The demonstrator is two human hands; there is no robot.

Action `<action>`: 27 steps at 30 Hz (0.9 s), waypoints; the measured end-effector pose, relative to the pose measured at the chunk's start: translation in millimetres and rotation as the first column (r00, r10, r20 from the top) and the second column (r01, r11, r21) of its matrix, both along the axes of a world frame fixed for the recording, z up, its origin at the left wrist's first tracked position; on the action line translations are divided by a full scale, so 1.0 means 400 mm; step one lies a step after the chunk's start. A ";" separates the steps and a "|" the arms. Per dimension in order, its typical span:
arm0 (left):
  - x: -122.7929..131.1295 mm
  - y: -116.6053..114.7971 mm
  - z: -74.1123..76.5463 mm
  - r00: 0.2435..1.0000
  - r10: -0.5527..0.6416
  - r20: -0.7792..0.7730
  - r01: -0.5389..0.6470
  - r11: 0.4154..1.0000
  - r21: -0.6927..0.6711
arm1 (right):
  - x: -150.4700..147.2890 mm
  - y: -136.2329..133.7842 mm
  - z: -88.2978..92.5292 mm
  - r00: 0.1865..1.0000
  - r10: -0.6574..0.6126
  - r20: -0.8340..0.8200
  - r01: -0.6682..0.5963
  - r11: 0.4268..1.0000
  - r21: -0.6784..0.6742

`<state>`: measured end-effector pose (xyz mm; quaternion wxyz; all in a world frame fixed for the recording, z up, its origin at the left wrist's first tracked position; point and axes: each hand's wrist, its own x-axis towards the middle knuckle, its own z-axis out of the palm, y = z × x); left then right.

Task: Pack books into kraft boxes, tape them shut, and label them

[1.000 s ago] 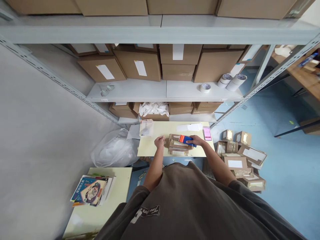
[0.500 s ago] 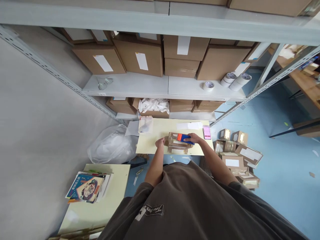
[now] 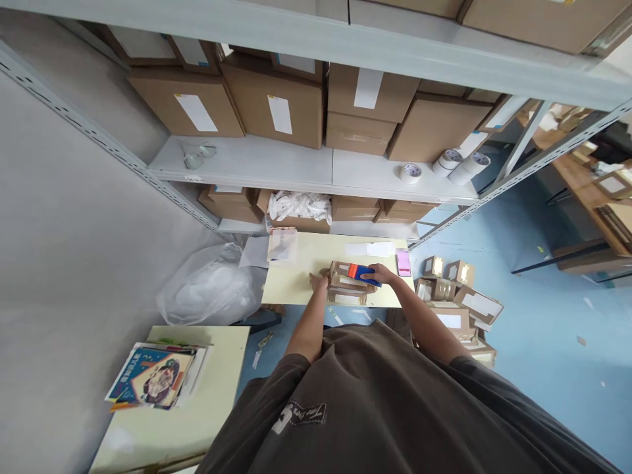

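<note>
On the pale yellow table [image 3: 291,286] lies a small brown cardboard box [image 3: 340,284] wrapped in clear tape, white labels showing. My right hand [image 3: 382,273] is closed around a blue and orange tape dispenser [image 3: 364,273], whose orange end rests at the top of the box. At the box's left end is my left hand [image 3: 320,282], fingers apart and against the cardboard. White paper slips [image 3: 370,249] and a phone with a pink screen [image 3: 403,262] lie behind and to the right.
Shelving [image 3: 276,158] with cardboard boxes and white tape rolls [image 3: 411,173] rises behind the table. Small boxes [image 3: 457,309] are piled on the floor at right. A plastic bag [image 3: 212,283] and a side table with magazines [image 3: 153,375] are at left.
My left hand has gone from a closed fist beside the box to spread fingers against its left end. My right hand keeps the dispenser at the box. The head view has shifted slightly.
</note>
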<state>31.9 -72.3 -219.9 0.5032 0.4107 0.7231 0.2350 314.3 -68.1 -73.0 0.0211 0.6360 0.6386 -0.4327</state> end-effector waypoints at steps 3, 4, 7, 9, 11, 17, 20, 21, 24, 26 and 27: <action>-0.031 0.021 0.037 0.981 -0.095 -0.166 0.107 0.992 0.063 | -0.003 0.000 -0.009 1.000 -0.008 0.002 0.008 1.000 0.000; -0.037 0.032 0.050 0.960 -0.206 -0.189 0.231 0.965 0.125 | -0.005 0.000 -0.012 1.000 -0.007 0.013 0.007 1.000 0.003; -0.039 0.067 0.081 0.768 -0.604 -0.213 0.639 0.744 0.194 | -0.013 0.002 -0.016 0.999 0.004 0.051 -0.005 1.000 0.015; -0.033 0.089 0.089 0.627 -0.746 -0.223 0.778 0.615 0.127 | -0.018 0.003 -0.015 0.998 0.019 0.063 -0.020 1.000 0.017; -0.027 0.103 0.087 0.581 -0.780 -0.232 0.812 0.577 0.093 | -0.019 0.006 -0.012 0.997 0.034 0.068 -0.035 0.999 0.014; -0.030 0.108 0.068 0.646 -0.753 -0.127 0.759 0.616 0.210 | 0.006 0.007 -0.005 0.988 0.043 0.148 -0.046 0.999 0.020; -0.030 0.106 0.073 0.660 -0.745 -0.095 0.743 0.627 0.234 | 0.018 0.004 -0.005 0.987 0.064 0.150 -0.068 0.997 0.020; -0.029 0.106 0.075 0.661 -0.745 -0.094 0.741 0.627 0.239 | 0.021 0.002 -0.004 0.987 0.062 0.148 -0.066 0.998 0.022; -0.022 0.105 0.085 0.678 -0.730 -0.091 0.726 0.644 0.242 | 0.032 -0.002 0.001 0.991 0.038 0.129 -0.041 0.999 0.014; -0.015 0.103 0.091 0.693 -0.717 -0.081 0.711 0.660 0.241 | 0.046 -0.005 0.005 0.995 0.023 0.101 -0.023 1.000 0.001; -0.011 0.102 0.094 0.695 -0.715 -0.075 0.708 0.663 0.241 | 0.054 -0.006 0.008 0.996 0.018 0.087 -0.018 1.000 -0.005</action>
